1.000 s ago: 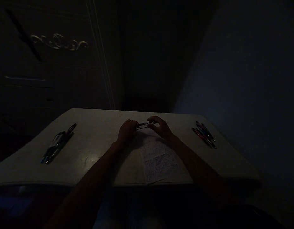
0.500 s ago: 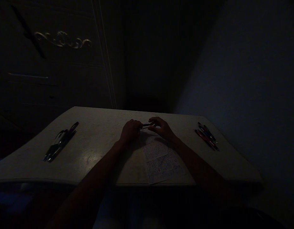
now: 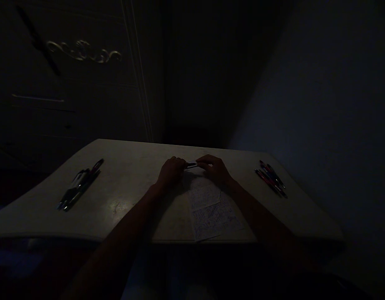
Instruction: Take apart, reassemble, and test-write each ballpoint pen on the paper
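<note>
Near the middle of the table [image 3: 129, 183], my left hand [image 3: 172, 171] is closed around the end of a dark slim pen [image 3: 191, 165]. My right hand [image 3: 215, 168] pinches the pen's other end between thumb and fingers. A second thin edge seems to run alongside it, but the dark hides the detail. Just below the hands lie sheets of paper [image 3: 207, 212] covered in dense marks, overlapping one another. The fingertips of my left hand are partly hidden.
Several pens [image 3: 79, 185] lie in a bunch on the table's left side. Another group of pens [image 3: 270, 179] rests on the right, near the wall [image 3: 320, 125]. A dark cabinet [image 3: 86, 96] with ornate trim stands at the back left. The room is very dim.
My right hand's fingers, apart around the pen's end before, have closed in a pinch on it. My left hand stays nearly in place.
</note>
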A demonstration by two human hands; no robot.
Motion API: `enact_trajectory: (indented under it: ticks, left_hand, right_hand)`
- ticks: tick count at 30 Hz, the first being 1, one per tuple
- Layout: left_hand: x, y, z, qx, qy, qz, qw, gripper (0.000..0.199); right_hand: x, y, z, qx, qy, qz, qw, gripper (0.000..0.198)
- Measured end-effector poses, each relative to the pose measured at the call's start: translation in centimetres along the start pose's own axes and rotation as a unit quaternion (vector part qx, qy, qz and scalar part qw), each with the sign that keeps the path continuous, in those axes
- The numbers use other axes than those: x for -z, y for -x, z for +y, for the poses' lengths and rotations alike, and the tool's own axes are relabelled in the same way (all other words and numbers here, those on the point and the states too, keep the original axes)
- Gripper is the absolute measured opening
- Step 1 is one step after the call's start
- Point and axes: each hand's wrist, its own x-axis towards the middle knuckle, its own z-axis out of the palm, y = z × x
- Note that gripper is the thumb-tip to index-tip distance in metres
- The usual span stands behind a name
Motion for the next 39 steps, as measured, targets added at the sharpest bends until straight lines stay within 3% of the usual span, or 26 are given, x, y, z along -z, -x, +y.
enact_trajectory:
  ticks: [5, 9, 16, 21, 25, 31, 35, 37, 39]
  left_hand:
    - [0.0, 0.0, -0.8, 0.012, 0.044, 0.037, 0.998, 0.022]
    - [0.0, 0.0, -1.4, -0.002, 0.078, 0.054, 0.996, 0.018]
    - [-0.1, 0.3, -2.1, -0.086, 0.119, 0.032, 0.989, 0.013]
    - [-0.1, 0.3, -2.5, -0.078, 0.127, -0.009, 0.989, 0.015]
    - [0.1, 0.5, -2.4, -0.064, 0.15, -0.006, 0.987, 0.019]
    - [0.6, 0.5, -2.1, 0.0, 0.169, 0.073, 0.983, 0.024]
    - [0.9, 0.2, -2.2, 0.069, 0.169, 0.154, 0.971, 0.026]
    - [1.1, 0.0, -2.5, 0.144, 0.199, 0.219, 0.944, 0.027]
    - [1.4, -0.2, -2.9, 0.239, 0.278, 0.278, 0.888, 0.028]
  right_hand:
    - [1.3, -0.4, 1.1, -0.008, 0.024, 0.017, 1.0, 0.02]
    - [1.7, -0.2, 1.9, 0.014, 0.098, -0.015, 0.995, 0.018]
    - [1.7, 0.1, 2.5, 0.03, 0.162, -0.037, 0.986, 0.008]
    - [1.7, 0.1, 2.7, 0.003, 0.181, -0.05, 0.982, 0.005]
    - [1.7, 0.1, 2.7, -0.004, 0.193, -0.051, 0.98, 0.006]
    - [1.7, 0.0, 3.0, -0.017, 0.21, -0.051, 0.976, 0.021]
    - [1.6, -0.1, 3.1, -0.039, 0.184, -0.004, 0.982, 0.035]
    - [1.7, -0.2, 3.0, -0.056, 0.16, 0.034, 0.985, 0.045]
    - [1.9, -0.4, 3.1, -0.082, 0.133, 0.073, 0.985, 0.055]
